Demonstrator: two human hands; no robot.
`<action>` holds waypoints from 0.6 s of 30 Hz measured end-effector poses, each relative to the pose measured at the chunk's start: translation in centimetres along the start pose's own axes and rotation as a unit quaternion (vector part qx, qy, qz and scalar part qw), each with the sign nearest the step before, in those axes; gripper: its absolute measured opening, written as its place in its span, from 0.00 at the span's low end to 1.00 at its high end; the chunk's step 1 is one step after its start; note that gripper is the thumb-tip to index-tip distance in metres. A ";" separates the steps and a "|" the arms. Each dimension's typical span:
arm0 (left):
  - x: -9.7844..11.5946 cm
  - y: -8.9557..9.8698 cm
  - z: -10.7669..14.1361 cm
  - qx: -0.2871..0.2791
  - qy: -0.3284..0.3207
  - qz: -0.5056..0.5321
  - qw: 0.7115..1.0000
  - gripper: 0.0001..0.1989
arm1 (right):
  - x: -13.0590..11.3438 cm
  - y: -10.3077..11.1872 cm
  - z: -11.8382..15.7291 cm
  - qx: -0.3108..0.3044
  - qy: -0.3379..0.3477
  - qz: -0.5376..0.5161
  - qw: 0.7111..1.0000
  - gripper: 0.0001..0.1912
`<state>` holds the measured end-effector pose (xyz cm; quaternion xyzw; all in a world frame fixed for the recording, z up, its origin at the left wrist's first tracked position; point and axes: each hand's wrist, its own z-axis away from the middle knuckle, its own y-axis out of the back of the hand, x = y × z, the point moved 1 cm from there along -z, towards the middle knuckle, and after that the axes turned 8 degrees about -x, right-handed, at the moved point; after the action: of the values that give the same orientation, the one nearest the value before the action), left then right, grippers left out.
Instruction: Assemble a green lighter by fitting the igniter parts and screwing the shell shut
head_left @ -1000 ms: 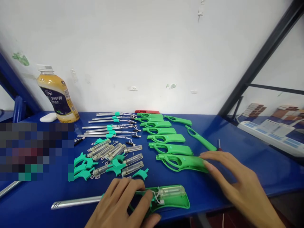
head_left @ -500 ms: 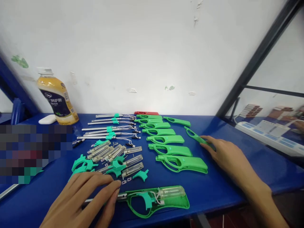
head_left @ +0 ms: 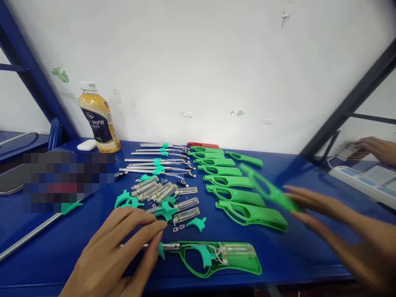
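Note:
My left hand (head_left: pixel 119 247) is closed, thumb and fingers pinching the metal tube (head_left: pixel 171 246) of an opened lighter near the front table edge. The lighter's green half shell (head_left: pixel 229 270) lies hollow side up. In it sit a teal trigger (head_left: pixel 202 255), white wires and a clear fuel tank (head_left: pixel 237 250). My right hand (head_left: pixel 337 222), blurred by motion, grips another green lighter shell (head_left: pixel 274 193) by its wide end and holds it over the table. A column of green shells (head_left: pixel 260 214) lies between the hands, one red shell (head_left: pixel 204 145) at its far end.
Metal tubes with wires (head_left: pixel 139 160) lie at the back. Loose fuel tanks (head_left: pixel 186 215) and teal triggers (head_left: pixel 126 201) lie mid-table. A drink bottle (head_left: pixel 100 123) stands before the wall. At the right are a white power strip (head_left: pixel 365 181) and another person's hand (head_left: pixel 375 148).
My right hand has picked up the green shell from the table and moved it right and nearer. My left hand keeps its hold on the tube. The view has shifted slightly.

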<state>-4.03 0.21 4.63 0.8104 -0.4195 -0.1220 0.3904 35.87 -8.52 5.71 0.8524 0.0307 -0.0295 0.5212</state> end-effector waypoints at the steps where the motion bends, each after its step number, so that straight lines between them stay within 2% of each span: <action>1: -0.2 0.1 0.3 -0.002 0.003 0.001 1.000 0.11 | -1.4 -0.1 0.3 -0.026 0.050 -0.007 0.998 0.26; 3: -0.6 0.3 0.9 -0.004 0.006 0.005 1.000 0.12 | -4.2 -0.5 0.6 -0.068 0.160 -0.030 0.984 0.27; 5: -0.9 0.5 1.4 -0.006 -0.001 0.009 1.000 0.15 | -6.4 -1.0 0.4 -0.083 0.236 -0.059 0.966 0.27; 8: -1.1 0.6 1.7 -0.017 -0.019 0.018 1.000 0.17 | -8.5 -1.5 -0.1 -0.091 0.304 -0.087 0.944 0.28; 12: -1.0 0.4 1.8 -0.046 -0.013 0.032 0.998 0.18 | -9.4 -2.3 -0.2 -0.081 0.330 -0.087 0.936 0.28; 18: -0.9 0.1 1.9 -0.100 -0.040 0.020 0.994 0.19 | -9.2 -3.3 0.4 -0.090 0.331 -0.055 0.938 0.26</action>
<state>-5.67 -0.12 3.33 0.7533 -0.4364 -0.1879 0.4547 26.40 -7.53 3.33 0.7606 0.2506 0.2286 0.5535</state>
